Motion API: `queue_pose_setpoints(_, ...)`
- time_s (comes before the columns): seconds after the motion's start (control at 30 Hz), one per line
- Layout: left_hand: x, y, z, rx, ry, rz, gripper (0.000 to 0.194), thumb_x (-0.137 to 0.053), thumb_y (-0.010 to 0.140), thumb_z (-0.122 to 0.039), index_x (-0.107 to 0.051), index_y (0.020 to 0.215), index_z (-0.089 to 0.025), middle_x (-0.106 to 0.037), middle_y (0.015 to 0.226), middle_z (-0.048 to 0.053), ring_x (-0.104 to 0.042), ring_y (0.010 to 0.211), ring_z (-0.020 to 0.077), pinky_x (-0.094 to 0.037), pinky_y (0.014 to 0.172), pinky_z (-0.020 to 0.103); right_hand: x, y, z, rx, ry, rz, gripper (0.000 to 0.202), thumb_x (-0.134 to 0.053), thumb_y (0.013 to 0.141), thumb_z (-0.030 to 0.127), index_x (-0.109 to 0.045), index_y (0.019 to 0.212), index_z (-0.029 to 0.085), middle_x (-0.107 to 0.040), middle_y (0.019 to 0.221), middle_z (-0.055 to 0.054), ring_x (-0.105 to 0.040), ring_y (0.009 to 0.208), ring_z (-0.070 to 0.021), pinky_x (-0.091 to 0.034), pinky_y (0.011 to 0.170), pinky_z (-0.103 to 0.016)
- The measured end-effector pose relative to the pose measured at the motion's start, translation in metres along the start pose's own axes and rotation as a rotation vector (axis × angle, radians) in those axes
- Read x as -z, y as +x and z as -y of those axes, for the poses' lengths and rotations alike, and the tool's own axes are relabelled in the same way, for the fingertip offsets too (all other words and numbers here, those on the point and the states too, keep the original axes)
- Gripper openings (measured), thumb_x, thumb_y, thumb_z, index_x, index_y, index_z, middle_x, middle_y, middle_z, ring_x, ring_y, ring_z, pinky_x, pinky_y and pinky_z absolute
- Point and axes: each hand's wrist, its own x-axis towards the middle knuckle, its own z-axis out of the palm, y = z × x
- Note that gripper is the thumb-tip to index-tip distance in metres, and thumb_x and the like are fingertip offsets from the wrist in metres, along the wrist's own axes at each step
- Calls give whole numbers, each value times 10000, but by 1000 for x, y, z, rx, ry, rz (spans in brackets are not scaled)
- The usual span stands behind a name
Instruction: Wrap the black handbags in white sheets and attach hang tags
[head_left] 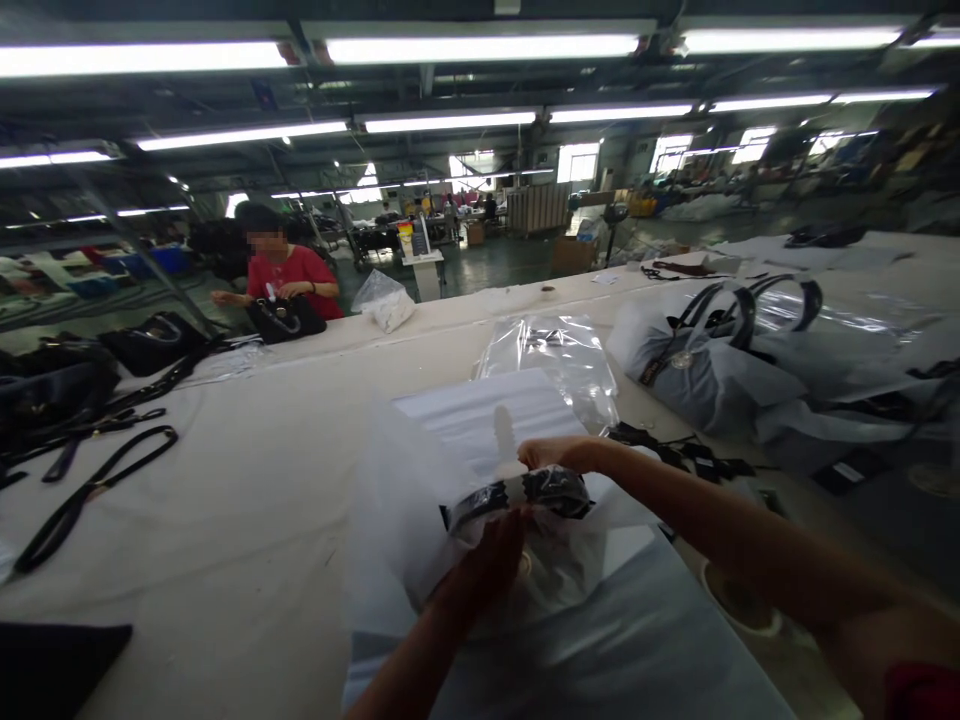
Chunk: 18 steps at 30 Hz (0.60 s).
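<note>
In front of me, a black bag's handles (555,486) are covered in clear film, with a short white strip (514,490) across their middle. My left hand (487,560) is closed at the near side of the handles, its fingertips just under the strip. On the far side my right hand (559,453) has its fingers bent and pinched close to the strip's upper end; what lies between them is hidden. Thin white wrapping paper (397,490) surrounds the bag, whose body is mostly covered.
Flat clear plastic bags (551,360) lie beyond my hands. Black tags (705,460) and a paper-wrapped handbag (679,370) are to the right. Black straps (82,490) lie on the white table (247,480) at left. A person in red (296,270) handles a black handbag (285,318) across the table.
</note>
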Motion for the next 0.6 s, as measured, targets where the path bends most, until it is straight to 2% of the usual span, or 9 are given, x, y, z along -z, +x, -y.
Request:
queue_pose_setpoints(0.17,12,8,-1,145,-181,-26,358,-465,783,-57,-563,1127,-69,-641,990,93,-595,873,162,-484,820,283,-1,-1,2,6,-59,29,199,-673,558,192,-669,737,106,-610,587,50,-484,528,-73,-396,505,-181)
queue_pose_setpoints(0.3,25,9,4,82,-161,-146,282,-450,853,-94,-559,1108,-42,-615,998,135,-584,936,209,-466,821,338,0,-1,1,-12,-176,51,107,-645,596,182,-635,665,101,-531,527,72,-429,503,-63,-379,508,-187)
queue_pose_setpoints(0.4,28,5,7,109,-138,-244,302,-472,863,-99,-520,1156,-46,-611,975,147,-593,907,221,-445,817,369,2,2,0,-41,-298,63,48,-606,636,128,-605,595,102,-482,483,77,-401,490,-63,-371,516,-196)
queue_pose_setpoints(0.47,25,2,8,155,-145,-249,351,-488,857,-92,-468,1205,-44,-613,980,166,-602,896,231,-438,811,383,5,5,-1,-34,-333,80,76,-615,604,62,-590,544,104,-478,470,76,-406,505,-65,-376,545,-197)
queue_pose_setpoints(0.6,12,-1,9,269,-274,-151,422,-466,856,-76,-368,1266,-51,-605,1016,193,-597,934,253,-441,821,408,11,6,-3,-2,-351,111,111,-656,528,-3,-623,549,101,-537,511,65,-443,560,-75,-389,602,-194)
